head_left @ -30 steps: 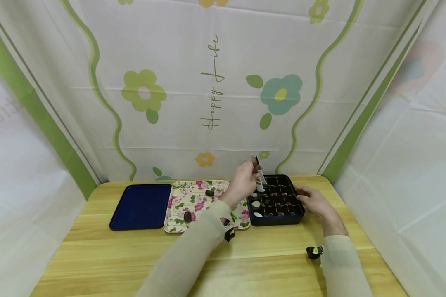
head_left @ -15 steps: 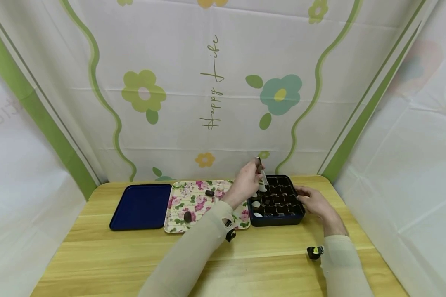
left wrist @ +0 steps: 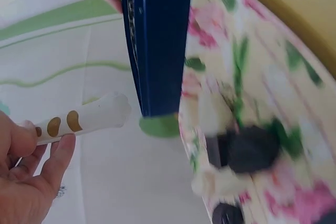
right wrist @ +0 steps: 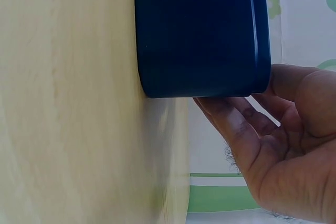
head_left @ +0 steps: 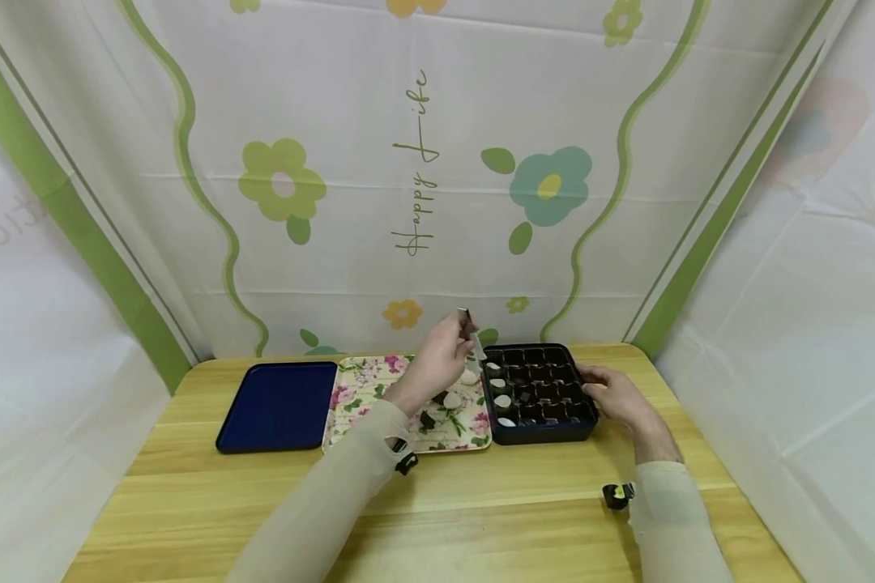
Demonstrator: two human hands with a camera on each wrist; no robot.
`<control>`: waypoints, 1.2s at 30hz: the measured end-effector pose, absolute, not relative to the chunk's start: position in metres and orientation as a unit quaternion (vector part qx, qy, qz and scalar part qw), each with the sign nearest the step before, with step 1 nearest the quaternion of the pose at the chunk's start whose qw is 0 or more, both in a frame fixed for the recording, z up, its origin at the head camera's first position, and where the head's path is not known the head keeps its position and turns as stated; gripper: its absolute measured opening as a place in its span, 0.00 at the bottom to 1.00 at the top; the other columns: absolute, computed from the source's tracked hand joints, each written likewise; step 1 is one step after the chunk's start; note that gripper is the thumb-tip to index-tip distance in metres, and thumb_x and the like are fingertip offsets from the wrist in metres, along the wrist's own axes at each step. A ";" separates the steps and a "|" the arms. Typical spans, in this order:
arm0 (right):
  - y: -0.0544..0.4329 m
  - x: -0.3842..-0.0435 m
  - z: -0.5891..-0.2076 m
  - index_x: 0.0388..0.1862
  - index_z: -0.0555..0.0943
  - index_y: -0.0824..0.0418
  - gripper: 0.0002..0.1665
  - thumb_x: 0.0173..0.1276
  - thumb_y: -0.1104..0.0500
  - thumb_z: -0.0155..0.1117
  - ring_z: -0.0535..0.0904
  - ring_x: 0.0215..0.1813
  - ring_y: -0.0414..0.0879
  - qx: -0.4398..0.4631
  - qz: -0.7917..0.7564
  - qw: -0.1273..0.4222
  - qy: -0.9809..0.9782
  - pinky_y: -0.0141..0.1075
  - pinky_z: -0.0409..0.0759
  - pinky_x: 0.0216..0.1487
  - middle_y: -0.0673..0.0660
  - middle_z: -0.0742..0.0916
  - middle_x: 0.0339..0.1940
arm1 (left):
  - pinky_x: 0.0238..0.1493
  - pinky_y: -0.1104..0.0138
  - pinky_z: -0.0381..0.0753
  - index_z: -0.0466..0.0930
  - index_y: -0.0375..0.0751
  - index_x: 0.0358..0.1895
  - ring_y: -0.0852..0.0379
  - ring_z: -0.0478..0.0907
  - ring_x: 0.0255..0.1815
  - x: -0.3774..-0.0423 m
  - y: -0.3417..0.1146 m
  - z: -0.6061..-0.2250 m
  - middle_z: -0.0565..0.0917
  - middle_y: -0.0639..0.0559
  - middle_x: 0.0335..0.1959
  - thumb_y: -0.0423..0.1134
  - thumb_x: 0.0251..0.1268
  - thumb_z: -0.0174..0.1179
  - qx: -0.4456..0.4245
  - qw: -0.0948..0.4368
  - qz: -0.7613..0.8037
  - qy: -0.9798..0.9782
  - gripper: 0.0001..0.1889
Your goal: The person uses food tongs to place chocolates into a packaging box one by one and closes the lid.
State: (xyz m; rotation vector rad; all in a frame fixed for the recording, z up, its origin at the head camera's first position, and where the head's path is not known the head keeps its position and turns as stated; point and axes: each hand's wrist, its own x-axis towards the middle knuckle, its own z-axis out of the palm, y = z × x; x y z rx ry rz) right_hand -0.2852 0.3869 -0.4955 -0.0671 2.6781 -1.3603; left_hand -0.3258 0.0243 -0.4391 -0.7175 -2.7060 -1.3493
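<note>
My left hand (head_left: 436, 358) grips small tongs (head_left: 477, 346) with white, scalloped ends, above the right part of the floral tray. In the left wrist view the tongs (left wrist: 89, 120) show gold spots, and I see no piece at their tip. Dark pieces (left wrist: 254, 149) and white pieces (head_left: 452, 400) lie on the floral tray (head_left: 474, 442). My right hand (head_left: 618, 395) holds the right side of the dark blue box (head_left: 543, 435), thumb at the rim and fingers along the wall (right wrist: 205, 40). Several white pieces (head_left: 502, 401) sit in the box's left column of compartments.
A flat dark blue tray or lid (head_left: 280, 405) lies left of the floral tray. All stand on a wooden table (head_left: 510, 518). A printed white curtain (head_left: 350, 202) hangs behind, with white sheets at both sides.
My left hand has moved left with the tongs, from over the box to over the floral tray. A white piece now shows in the box's back left compartment. My right hand stays put.
</note>
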 end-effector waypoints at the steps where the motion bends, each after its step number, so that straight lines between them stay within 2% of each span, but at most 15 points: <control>1: 0.387 -0.286 -0.496 0.93 0.66 0.71 0.33 0.95 0.66 0.53 0.64 0.20 0.36 -0.022 -0.452 0.069 0.889 0.32 0.73 0.26 0.87 0.73 0.86 | 0.56 0.64 0.94 0.76 0.36 0.74 0.50 0.88 0.61 -0.325 0.019 -0.439 0.85 0.42 0.68 0.31 0.97 0.55 -0.230 0.019 -0.433 -0.871 0.14; 5: 0.387 -0.286 -0.496 0.93 0.66 0.71 0.33 0.95 0.66 0.52 0.65 0.21 0.35 -0.018 -0.453 0.071 0.889 0.31 0.73 0.27 0.86 0.73 0.86 | 0.51 0.63 0.91 0.75 0.37 0.74 0.50 0.86 0.56 -0.324 -0.004 -0.441 0.84 0.41 0.66 0.30 0.97 0.54 -0.226 0.021 -0.430 -0.874 0.14; 11: 0.387 -0.286 -0.495 0.94 0.66 0.71 0.33 0.95 0.66 0.52 0.65 0.21 0.36 -0.021 -0.453 0.071 0.888 0.31 0.73 0.27 0.86 0.73 0.86 | 0.51 0.60 0.90 0.74 0.39 0.75 0.48 0.87 0.58 -0.317 -0.036 -0.442 0.83 0.39 0.69 0.31 0.98 0.53 -0.217 0.019 -0.421 -0.880 0.14; 16: 0.387 -0.285 -0.496 0.94 0.65 0.71 0.33 0.95 0.67 0.51 0.64 0.20 0.36 -0.025 -0.454 0.072 0.888 0.32 0.72 0.26 0.87 0.72 0.86 | 0.49 0.59 0.86 0.75 0.43 0.72 0.49 0.86 0.57 -0.312 -0.058 -0.448 0.83 0.42 0.67 0.32 0.98 0.54 -0.204 0.022 -0.394 -0.896 0.11; 24: 0.387 -0.284 -0.496 0.93 0.66 0.73 0.33 0.95 0.67 0.52 0.64 0.20 0.35 -0.027 -0.453 0.067 0.889 0.31 0.71 0.26 0.87 0.73 0.86 | 0.57 0.56 0.90 0.77 0.44 0.71 0.47 0.87 0.63 -0.316 -0.075 -0.462 0.84 0.42 0.67 0.32 0.98 0.53 -0.193 0.024 -0.370 -0.909 0.11; 27: 0.387 -0.283 -0.496 0.92 0.66 0.74 0.33 0.95 0.67 0.52 0.63 0.18 0.36 -0.030 -0.452 0.065 0.889 0.32 0.70 0.25 0.88 0.73 0.85 | 0.55 0.57 0.89 0.77 0.43 0.72 0.47 0.87 0.64 -0.322 -0.078 -0.469 0.84 0.41 0.68 0.31 0.98 0.53 -0.191 0.024 -0.371 -0.909 0.12; 31: 0.387 -0.283 -0.496 0.92 0.66 0.74 0.33 0.95 0.67 0.53 0.62 0.18 0.35 -0.033 -0.448 0.063 0.891 0.32 0.70 0.24 0.88 0.73 0.85 | 0.49 0.58 0.85 0.77 0.41 0.73 0.47 0.87 0.61 -0.329 -0.081 -0.476 0.84 0.40 0.68 0.29 0.97 0.53 -0.176 0.017 -0.379 -0.908 0.13; 36: 0.388 -0.283 -0.495 0.92 0.66 0.74 0.33 0.95 0.67 0.53 0.62 0.18 0.35 -0.036 -0.447 0.062 0.891 0.31 0.70 0.24 0.89 0.73 0.85 | 0.47 0.59 0.91 0.79 0.42 0.70 0.47 0.91 0.55 -0.335 -0.086 -0.477 0.87 0.38 0.65 0.31 0.96 0.56 -0.153 0.007 -0.403 -0.902 0.11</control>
